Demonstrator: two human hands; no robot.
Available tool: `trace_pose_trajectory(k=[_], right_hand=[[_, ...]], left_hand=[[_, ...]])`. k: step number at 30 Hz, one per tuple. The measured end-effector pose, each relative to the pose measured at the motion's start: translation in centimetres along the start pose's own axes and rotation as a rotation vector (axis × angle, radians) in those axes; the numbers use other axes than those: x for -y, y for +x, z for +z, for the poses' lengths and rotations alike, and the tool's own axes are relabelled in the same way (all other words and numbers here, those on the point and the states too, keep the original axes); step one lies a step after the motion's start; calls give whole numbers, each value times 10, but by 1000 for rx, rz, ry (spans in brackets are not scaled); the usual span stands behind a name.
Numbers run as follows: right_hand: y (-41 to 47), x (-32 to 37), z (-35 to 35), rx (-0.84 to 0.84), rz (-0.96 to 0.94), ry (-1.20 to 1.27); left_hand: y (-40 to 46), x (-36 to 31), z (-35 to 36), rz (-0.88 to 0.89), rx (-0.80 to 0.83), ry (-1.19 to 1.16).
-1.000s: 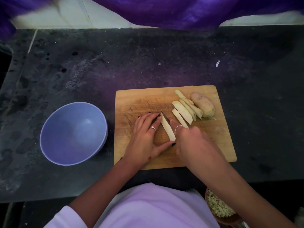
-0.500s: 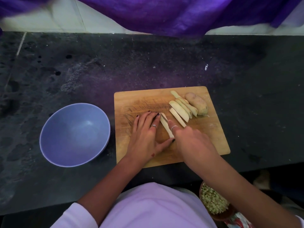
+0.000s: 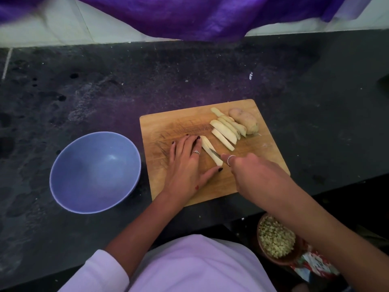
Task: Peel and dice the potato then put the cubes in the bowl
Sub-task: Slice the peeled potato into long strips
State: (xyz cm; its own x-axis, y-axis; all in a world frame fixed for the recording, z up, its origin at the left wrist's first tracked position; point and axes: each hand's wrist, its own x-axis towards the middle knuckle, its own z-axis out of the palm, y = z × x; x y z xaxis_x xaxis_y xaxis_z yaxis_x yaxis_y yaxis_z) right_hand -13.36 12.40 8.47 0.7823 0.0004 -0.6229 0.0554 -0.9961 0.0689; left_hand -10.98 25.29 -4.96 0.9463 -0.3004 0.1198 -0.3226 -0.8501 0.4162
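The right hand (image 3: pixel 254 175) grips a knife (image 3: pixel 215 153), blade across a potato strip (image 3: pixel 210 151). The left hand (image 3: pixel 187 163) lies flat, fingers straight, steadying that strip. More potato slices (image 3: pixel 226 131) sit at one o'clock on the cutting board (image 3: pixel 168 127); the blue bowl (image 3: pixel 94 172) waits at nine o'clock.

bowl (image 3: pixel 94 173): lavender-blue | cutting board (image 3: pixel 168 127): tan wood | counter (image 3: pixel 126 85): mottled black | cloth (image 3: pixel 189 15): purple
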Motion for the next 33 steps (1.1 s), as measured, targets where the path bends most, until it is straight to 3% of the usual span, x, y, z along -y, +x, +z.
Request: trace_pose_trajectory(k=[5,33], right_hand=[[-10,4,6,-96,-57,-29],[-51,-36,38,-113,-33,-115]], left_hand=[[0,5,-2,136,94,10],[-3,3,-8,133,122,9]])
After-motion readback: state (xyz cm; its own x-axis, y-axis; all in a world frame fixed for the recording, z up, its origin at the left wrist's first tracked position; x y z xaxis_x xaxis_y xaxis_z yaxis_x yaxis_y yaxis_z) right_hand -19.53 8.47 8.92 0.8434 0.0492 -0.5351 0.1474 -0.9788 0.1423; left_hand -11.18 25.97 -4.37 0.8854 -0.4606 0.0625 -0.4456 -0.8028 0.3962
